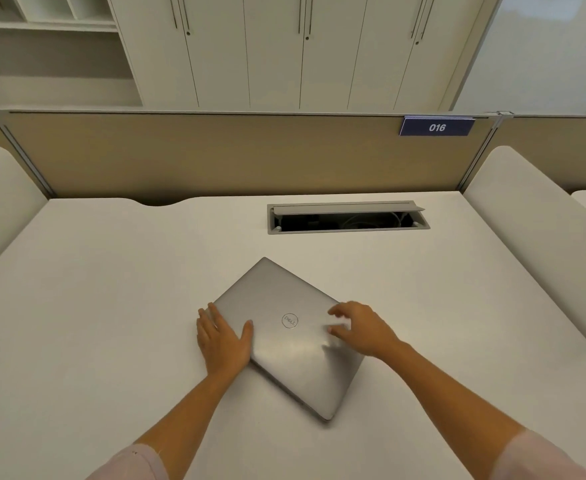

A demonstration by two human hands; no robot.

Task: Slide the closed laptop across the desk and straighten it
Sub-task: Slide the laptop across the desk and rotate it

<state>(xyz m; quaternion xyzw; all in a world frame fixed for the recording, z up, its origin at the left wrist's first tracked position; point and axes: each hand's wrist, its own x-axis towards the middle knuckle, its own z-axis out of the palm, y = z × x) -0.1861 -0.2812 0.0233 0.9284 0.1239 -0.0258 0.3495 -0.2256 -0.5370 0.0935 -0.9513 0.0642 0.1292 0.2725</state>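
Note:
A closed silver laptop (277, 296) lies on the white desk (94, 289), turned about forty-five degrees so one corner points away from me. My left hand (222, 337) rests flat on its left corner, fingers spread, thumb on the lid. My right hand (360, 329) hovers over or lightly touches the right corner with curled, spread fingers. A round logo shows in the middle of the lid.
An open cable tray (348, 218) is set into the desk behind the laptop. A beige partition (215, 154) with a blue "016" sign (437, 127) bounds the back. White padded side panels (534, 230) flank the desk. Cabinets stand beyond.

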